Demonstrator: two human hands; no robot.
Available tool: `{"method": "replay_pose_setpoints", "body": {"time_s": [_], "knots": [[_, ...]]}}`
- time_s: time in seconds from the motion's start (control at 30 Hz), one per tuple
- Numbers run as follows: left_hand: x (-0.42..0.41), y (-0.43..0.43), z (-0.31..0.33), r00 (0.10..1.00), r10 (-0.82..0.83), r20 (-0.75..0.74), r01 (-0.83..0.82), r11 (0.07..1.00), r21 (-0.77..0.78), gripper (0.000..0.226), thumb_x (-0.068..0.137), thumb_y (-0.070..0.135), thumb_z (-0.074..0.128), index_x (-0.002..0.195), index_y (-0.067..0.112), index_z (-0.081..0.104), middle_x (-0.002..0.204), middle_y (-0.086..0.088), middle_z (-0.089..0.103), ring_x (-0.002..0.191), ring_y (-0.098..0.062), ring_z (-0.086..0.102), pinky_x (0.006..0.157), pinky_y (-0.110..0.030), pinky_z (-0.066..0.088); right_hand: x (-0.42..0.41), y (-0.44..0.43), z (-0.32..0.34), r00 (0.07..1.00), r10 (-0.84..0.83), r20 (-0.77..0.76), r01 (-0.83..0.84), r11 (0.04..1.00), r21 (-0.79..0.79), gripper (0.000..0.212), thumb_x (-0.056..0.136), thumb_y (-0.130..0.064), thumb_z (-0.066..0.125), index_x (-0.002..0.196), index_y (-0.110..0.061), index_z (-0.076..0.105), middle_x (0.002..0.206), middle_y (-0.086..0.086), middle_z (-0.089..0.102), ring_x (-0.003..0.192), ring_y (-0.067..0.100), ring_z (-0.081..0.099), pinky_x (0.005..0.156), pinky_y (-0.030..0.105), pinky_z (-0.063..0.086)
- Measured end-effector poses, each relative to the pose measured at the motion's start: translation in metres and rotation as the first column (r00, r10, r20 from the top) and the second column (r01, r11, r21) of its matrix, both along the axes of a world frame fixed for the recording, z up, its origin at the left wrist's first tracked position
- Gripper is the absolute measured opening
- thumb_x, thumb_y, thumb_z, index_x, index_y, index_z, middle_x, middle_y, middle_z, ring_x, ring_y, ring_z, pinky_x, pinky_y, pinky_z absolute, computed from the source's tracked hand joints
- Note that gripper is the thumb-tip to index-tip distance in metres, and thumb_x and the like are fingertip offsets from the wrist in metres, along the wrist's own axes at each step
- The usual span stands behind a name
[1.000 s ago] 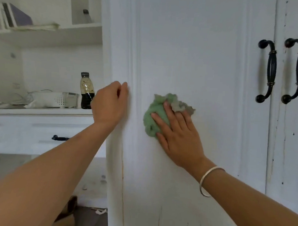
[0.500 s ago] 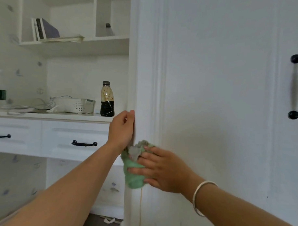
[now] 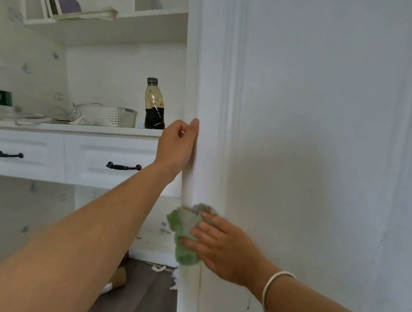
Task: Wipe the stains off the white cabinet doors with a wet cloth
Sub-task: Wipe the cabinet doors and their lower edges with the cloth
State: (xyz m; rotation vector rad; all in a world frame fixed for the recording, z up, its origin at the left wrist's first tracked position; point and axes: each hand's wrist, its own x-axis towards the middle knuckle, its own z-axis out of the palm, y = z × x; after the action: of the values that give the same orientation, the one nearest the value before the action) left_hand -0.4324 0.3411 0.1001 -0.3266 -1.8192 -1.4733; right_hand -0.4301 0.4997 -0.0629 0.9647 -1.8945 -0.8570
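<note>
The tall white cabinet door (image 3: 317, 136) fills the right half of the view. My left hand (image 3: 177, 148) grips its left edge at counter height, fingers curled round the edge. Lower down, my right hand (image 3: 222, 247) presses a crumpled green cloth (image 3: 183, 227) flat against the door's left frame with straight fingers. A thin brown streak (image 3: 199, 286) runs down the frame just below the cloth. A pale bangle sits on my right wrist.
Left of the door, a counter holds a dark-liquid bottle (image 3: 155, 105) and a white perforated basket (image 3: 110, 116). White drawers with black handles (image 3: 123, 167) sit below, and a shelf with books (image 3: 63, 3) above. Paper scraps (image 3: 159, 268) and a cardboard tube (image 3: 119, 279) lie on the floor.
My right hand slid the cloth from the door panel left and down to the door's left frame. My view turned left, so the black door handles left the frame. The left hand kept its grip.
</note>
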Motion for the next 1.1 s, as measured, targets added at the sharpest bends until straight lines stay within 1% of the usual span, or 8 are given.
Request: {"method": "replay_pose_setpoints", "body": {"time_s": [0.17, 0.27, 0.37, 0.53, 0.73, 0.9, 1.0, 1.1], "knots": [[0.006, 0.020, -0.036, 0.990, 0.134, -0.053, -0.132, 0.990, 0.049, 0.046, 0.097, 0.042, 0.047, 0.062, 0.017, 0.029, 0.058, 0.006, 0.033, 0.054, -0.009, 0.030, 0.050, -0.018, 0.029, 0.005, 0.015, -0.046, 0.993, -0.116, 0.028, 0.105, 0.962, 0.251, 0.046, 0.086, -0.034, 0.049, 0.131, -0.039, 0.056, 0.126, -0.014, 0.062, 0.123, 0.011, 0.053, 0.121, 0.037, 0.010], [0.006, 0.028, -0.052, 0.975, 0.203, -0.089, -0.195, 0.976, 0.094, 0.045, 0.097, 0.041, 0.048, 0.062, 0.018, 0.030, 0.057, 0.006, 0.036, 0.052, -0.008, 0.032, 0.050, -0.018, 0.031, 0.004, 0.025, -0.010, 1.000, -0.019, -0.023, 0.019, 1.000, 0.011, 0.050, 0.093, -0.035, 0.045, 0.143, -0.032, 0.043, 0.135, -0.001, 0.057, 0.127, 0.021, 0.048, 0.120, 0.041, 0.015], [0.002, 0.024, -0.051, 0.973, 0.208, -0.101, -0.199, 0.975, 0.095, 0.044, 0.095, 0.043, 0.051, 0.063, 0.018, 0.034, 0.058, 0.007, 0.039, 0.053, -0.007, 0.036, 0.054, -0.021, 0.033, 0.007, 0.028, 0.028, 0.996, -0.040, -0.082, 0.025, 0.983, -0.179, 0.052, 0.101, -0.037, 0.034, 0.152, -0.030, 0.027, 0.157, 0.009, 0.029, 0.140, 0.027, 0.032, 0.121, 0.043, 0.011], [0.005, 0.015, -0.069, 0.992, 0.112, -0.051, -0.115, 0.993, -0.042, 0.038, 0.091, 0.044, 0.057, 0.068, 0.019, 0.040, 0.060, 0.008, 0.041, 0.055, -0.007, 0.037, 0.056, -0.019, 0.035, 0.014, 0.016, -0.014, 0.999, -0.025, -0.029, 0.013, 0.934, -0.358, 0.053, 0.099, -0.029, 0.039, 0.151, -0.026, 0.031, 0.159, 0.011, 0.023, 0.141, 0.028, 0.033, 0.122, 0.045, 0.010], [0.007, 0.021, -0.143, 0.991, 0.132, 0.009, -0.132, 0.991, 0.015, 0.040, 0.091, 0.043, 0.058, 0.068, 0.018, 0.037, 0.057, 0.008, 0.035, 0.051, -0.008, 0.031, 0.050, -0.016, 0.031, 0.013, 0.013, -0.097, 0.994, -0.071, 0.078, 0.080, 0.990, -0.113, 0.058, 0.096, -0.029, 0.045, 0.151, -0.026, 0.030, 0.153, 0.005, 0.037, 0.140, 0.028, 0.035, 0.122, 0.045, 0.001], [0.013, 0.023, -0.158, 0.991, 0.098, 0.094, -0.103, 0.993, 0.057, 0.036, 0.092, 0.039, 0.057, 0.070, 0.017, 0.039, 0.062, 0.007, 0.039, 0.056, -0.008, 0.035, 0.054, -0.015, 0.034, 0.021, 0.015, -0.122, 0.983, -0.137, 0.120, 0.127, 0.988, 0.086, 0.053, 0.078, -0.032, 0.067, 0.131, -0.036, 0.058, 0.121, -0.010, 0.063, 0.121, 0.017, 0.051, 0.122, 0.041, 0.011], [0.016, 0.020, -0.153, 0.990, 0.101, 0.101, -0.105, 0.994, 0.031, 0.037, 0.092, 0.040, 0.058, 0.068, 0.018, 0.040, 0.062, 0.008, 0.040, 0.056, -0.007, 0.037, 0.057, -0.018, 0.036, 0.021, 0.016, -0.100, 0.994, -0.091, 0.053, 0.092, 0.996, -0.022, 0.050, 0.084, -0.027, 0.056, 0.134, -0.034, 0.056, 0.120, -0.007, 0.064, 0.120, 0.019, 0.055, 0.121, 0.042, 0.015], [0.014, 0.017, -0.158, 0.993, 0.078, 0.089, -0.082, 0.996, 0.036, 0.040, 0.090, 0.043, 0.059, 0.067, 0.017, 0.040, 0.060, 0.007, 0.040, 0.056, -0.008, 0.038, 0.058, -0.017, 0.038, 0.026, 0.004, -0.092, 0.996, -0.094, 0.005, 0.094, 0.977, -0.191, 0.052, 0.091, -0.019, 0.037, 0.141, -0.014, 0.048, 0.138, 0.015, 0.054, 0.125, 0.030, 0.050, 0.121, 0.043, 0.016]]}}
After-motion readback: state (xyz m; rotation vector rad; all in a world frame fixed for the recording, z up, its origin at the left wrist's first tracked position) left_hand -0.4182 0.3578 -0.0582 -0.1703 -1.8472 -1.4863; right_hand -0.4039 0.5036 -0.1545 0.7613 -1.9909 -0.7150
